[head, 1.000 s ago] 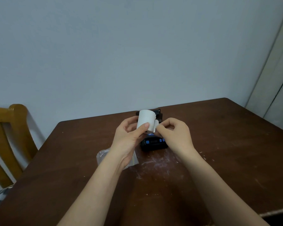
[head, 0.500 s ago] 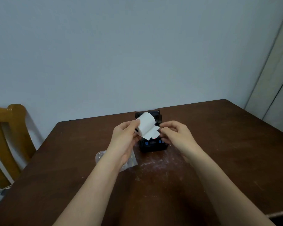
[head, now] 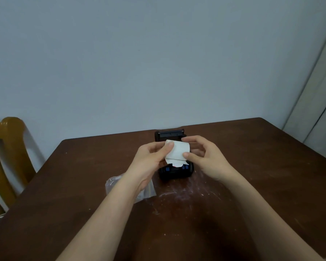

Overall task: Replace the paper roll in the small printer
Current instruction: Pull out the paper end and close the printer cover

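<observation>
Nearest to the camera, two bare forearms are seen, entering from about 7 o'clock and 5 o'clock and converging toward the middle of the dark brown table [head: 271, 166]. White scratch marks are spread on the table surface between the arms. Under the left wrist, at about 8 o'clock from the printer, a clear plastic bag [head: 113, 183] is laid flat on the table.

Further on, the small black printer [head: 176, 171] is placed on the table, with blue parts visible in its front section. Its lid [head: 169, 135] is raised at the far side, toward 12 o'clock.

Just above the printer, the paper roll [head: 177, 152] is held in the air between both hands. Its long axis is laid almost horizontally, from 9 o'clock to 3 o'clock, with the left end slightly higher. A loose, torn end of paper is hung down from its lower edge toward 6 o'clock, in front of the printer.

The left hand [head: 151, 159] is curled around the left end of the roll, the thumb being pressed on its front face. The right hand [head: 205, 157] is half closed; the right end is pinched between its thumb below and the fingers above.

At the far left, about 9 o'clock, part of a wooden chair [head: 6, 147] is seen, and behind everything a pale wall [head: 158, 63] is seen.
</observation>
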